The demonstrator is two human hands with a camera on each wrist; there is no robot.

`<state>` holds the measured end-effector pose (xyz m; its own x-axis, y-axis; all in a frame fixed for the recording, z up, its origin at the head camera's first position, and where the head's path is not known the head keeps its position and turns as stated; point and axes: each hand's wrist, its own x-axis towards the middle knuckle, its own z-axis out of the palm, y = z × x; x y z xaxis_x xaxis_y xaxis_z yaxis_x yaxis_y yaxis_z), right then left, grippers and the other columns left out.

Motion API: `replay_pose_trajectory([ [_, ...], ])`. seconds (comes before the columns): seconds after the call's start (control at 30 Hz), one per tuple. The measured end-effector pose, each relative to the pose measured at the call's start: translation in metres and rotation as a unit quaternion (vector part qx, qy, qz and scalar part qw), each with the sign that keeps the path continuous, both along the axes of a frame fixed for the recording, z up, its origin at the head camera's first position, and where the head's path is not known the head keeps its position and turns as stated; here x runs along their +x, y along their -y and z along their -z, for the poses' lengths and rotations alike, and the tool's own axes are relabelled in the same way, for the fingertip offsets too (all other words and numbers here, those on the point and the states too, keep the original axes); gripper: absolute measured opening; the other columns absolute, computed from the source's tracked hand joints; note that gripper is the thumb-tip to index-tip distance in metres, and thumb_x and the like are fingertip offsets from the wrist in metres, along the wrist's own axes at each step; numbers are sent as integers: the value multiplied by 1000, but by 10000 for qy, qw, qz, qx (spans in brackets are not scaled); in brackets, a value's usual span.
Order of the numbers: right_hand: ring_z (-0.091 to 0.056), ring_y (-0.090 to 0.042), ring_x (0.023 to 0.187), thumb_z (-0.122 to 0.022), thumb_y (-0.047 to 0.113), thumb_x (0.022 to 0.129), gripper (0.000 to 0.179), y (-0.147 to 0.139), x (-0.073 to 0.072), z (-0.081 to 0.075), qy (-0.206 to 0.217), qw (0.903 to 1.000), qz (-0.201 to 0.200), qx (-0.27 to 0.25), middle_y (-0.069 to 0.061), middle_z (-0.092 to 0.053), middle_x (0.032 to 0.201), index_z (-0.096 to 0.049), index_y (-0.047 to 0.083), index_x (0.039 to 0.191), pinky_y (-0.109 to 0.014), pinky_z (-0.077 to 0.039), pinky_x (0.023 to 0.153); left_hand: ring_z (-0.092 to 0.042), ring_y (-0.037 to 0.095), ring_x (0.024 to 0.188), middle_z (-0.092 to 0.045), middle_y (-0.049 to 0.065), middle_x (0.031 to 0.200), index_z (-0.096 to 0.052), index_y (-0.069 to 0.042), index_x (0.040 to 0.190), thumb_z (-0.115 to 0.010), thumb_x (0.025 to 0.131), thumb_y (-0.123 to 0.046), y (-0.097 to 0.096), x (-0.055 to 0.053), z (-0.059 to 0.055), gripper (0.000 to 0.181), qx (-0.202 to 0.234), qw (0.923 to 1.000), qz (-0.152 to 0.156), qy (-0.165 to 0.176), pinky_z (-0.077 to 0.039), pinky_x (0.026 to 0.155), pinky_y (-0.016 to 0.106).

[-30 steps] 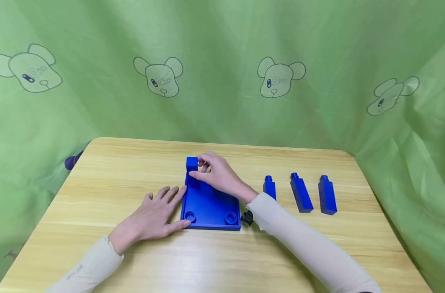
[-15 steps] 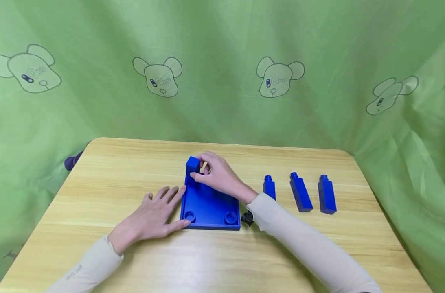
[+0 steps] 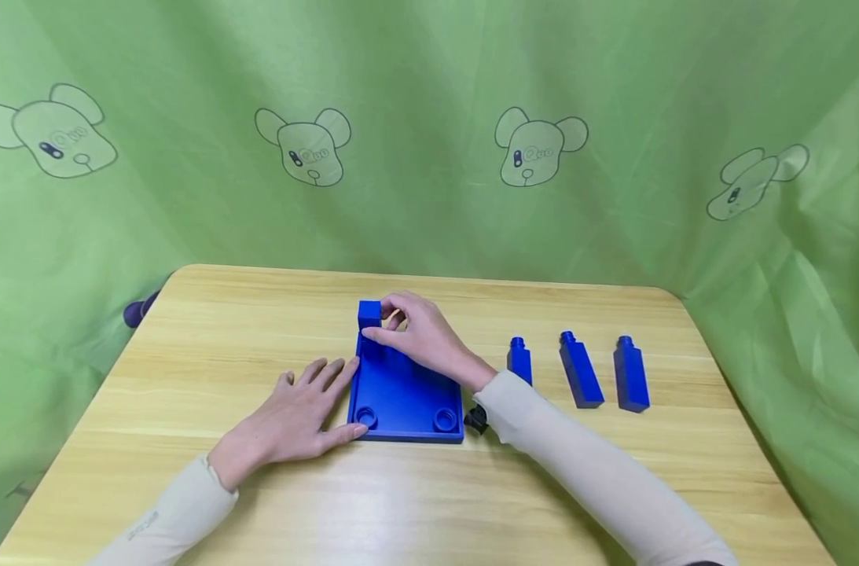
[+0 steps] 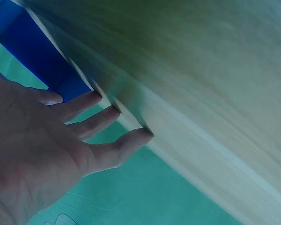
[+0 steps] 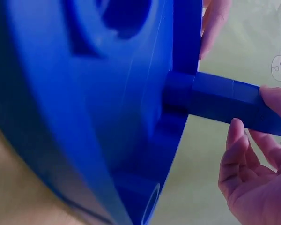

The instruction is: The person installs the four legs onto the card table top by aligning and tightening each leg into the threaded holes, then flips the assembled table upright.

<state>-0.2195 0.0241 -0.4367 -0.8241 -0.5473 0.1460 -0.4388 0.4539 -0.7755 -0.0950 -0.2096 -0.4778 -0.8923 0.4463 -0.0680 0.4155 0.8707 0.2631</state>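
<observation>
A blue, shallow square tray-like board lies on the table with raised rims and round sockets at its corners. At its far left corner a blue square leg stands upright on the socket. My right hand pinches this leg near its top between thumb and fingers. In the right wrist view the leg meets the socket, with its thread hidden. My left hand rests flat, fingers spread, its fingertips against the board's left edge and its thumb at the near left corner. The left wrist view shows the fingers mostly straight.
Three more blue legs lie on the right side of the wooden table: a near one partly behind my right sleeve, a middle one and a far right one. A green curtain hangs around the table.
The leg in my right hand has turned: half a second ago a corner edge faced me, now a flat side does. The right thumb has shifted slightly left. My left hand stays put.
</observation>
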Motion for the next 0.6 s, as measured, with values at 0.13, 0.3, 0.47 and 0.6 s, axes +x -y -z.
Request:
replay_pose_trajectory([
  [0.13, -68, -15, 88, -86, 41, 97, 34, 4, 5, -1, 169, 9993, 323, -74, -1, -75, 114, -75, 15, 118, -33, -57, 75, -33, 50, 156, -37, 22, 171, -24, -12, 176, -45, 103, -81, 1, -1, 0, 103, 3, 10000, 16, 25, -34, 108, 85],
  [0.3, -66, -16, 79, -87, 42, 95, 32, 6, 10, -2, 187, 9980, 580, -149, 4, -76, 112, -76, 20, 115, -34, -54, 68, -33, 51, 156, -36, 23, 172, -23, -13, 176, -45, 102, -82, 2, -1, -2, 104, -3, 9999, -11, 108, -32, 109, 86],
  [0.47, -65, -16, 76, -87, 42, 96, 31, 7, 12, -1, 230, 9975, 639, -178, 3, -76, 113, -76, 20, 115, -33, -54, 65, -33, 51, 156, -36, 23, 172, -23, -12, 176, -44, 102, -83, 2, -1, -2, 104, -2, 9999, -2, 133, -33, 108, 85],
  [0.6, -66, -19, 80, -84, 41, 98, 31, 6, 14, 0, 439, 9971, 574, -253, 1, -75, 116, -74, 19, 118, -34, -54, 68, -34, 51, 156, -36, 22, 172, -23, -12, 176, -42, 101, -85, 1, -1, -1, 106, -6, 9999, 20, 108, -34, 108, 85],
])
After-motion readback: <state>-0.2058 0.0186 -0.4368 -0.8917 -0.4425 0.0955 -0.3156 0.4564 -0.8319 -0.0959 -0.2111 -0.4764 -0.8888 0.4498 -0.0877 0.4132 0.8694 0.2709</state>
